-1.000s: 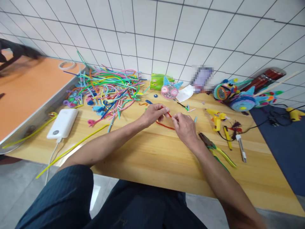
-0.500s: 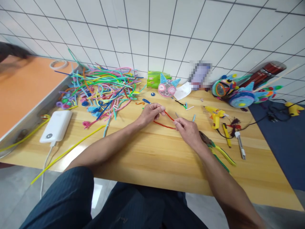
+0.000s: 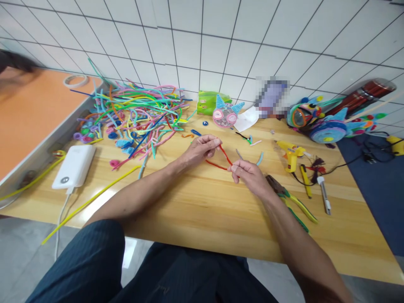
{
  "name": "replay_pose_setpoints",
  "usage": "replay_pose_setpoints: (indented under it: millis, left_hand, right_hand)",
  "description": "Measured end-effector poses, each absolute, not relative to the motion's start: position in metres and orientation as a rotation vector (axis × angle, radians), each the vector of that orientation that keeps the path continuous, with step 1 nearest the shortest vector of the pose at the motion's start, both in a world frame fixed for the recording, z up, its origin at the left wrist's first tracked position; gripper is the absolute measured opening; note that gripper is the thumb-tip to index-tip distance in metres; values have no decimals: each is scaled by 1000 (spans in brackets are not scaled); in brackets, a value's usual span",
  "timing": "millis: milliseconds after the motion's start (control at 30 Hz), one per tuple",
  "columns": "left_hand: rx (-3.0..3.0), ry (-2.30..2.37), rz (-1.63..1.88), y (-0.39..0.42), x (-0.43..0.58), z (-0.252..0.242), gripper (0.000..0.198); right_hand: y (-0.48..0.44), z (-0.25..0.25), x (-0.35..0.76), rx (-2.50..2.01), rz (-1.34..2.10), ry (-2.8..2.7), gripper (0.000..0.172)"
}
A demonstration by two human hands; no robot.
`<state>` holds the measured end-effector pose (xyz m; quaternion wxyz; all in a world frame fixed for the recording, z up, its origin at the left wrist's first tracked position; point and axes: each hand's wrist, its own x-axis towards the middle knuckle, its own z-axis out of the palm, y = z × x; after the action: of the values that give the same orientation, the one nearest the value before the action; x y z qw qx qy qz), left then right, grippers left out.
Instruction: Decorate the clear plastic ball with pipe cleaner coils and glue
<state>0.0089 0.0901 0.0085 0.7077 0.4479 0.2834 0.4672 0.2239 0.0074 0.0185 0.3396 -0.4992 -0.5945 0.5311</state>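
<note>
A red pipe cleaner (image 3: 226, 154) runs between my two hands above the middle of the table, bent so that a second stretch lies lower down. My left hand (image 3: 203, 148) pinches it between thumb and fingers at the upper end. Nearer to me, my right hand (image 3: 246, 171) is closed on the other part of it. Just beyond the hands stands a round face-like craft piece (image 3: 224, 119) with blue pointed ears and pink rings. Short pipe cleaner offcuts (image 3: 250, 139) lie past my right hand, and pliers (image 3: 292, 200) with yellow-green handles lie beside my right forearm.
A large heap of colourful pipe cleaners (image 3: 142, 109) spreads at the back left. A white power bank (image 3: 74, 167) with a cable lies left. On the right are a yellow glue gun (image 3: 291, 155), a yellow cutter (image 3: 305, 181), finished craft pieces (image 3: 328, 130) and a red flask (image 3: 366, 99).
My right hand has dropped slightly toward me, and the red pipe cleaner's span between the hands is steeper. Both hands still hold it. The view has shifted a little.
</note>
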Motion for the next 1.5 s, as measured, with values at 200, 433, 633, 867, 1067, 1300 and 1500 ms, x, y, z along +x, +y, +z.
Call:
replay_pose_setpoints:
  millis: [200,433,633,867,1067,1300,1500]
  left_hand:
    - [1239,848,1251,88,8,9,49]
    - [1118,908,1387,104,1,4,49]
    - [1074,817,1276,99,6,2,51]
    - [1057,781,1294,91,10,4,55]
    - [1065,750,1232,82,15,6,55]
    - [1258,737,961,69,21,5,60]
    - [1285,840,866,78,13,5,56]
  right_hand:
    - [0,18,213,-1203,1589,-1388,38]
    - [10,9,222,-1268,1605,-1196,38]
    - [13,5,226,-1342,1490,-1269,31]
    - [9,8,224,-1366,1097,-1440,29]
    - [5,4,221,-1429,964,-1545,37]
    - [-3,4,219,-1435,665,-1775,45]
    - [-1,-1,224,-1374,445,-2021,45]
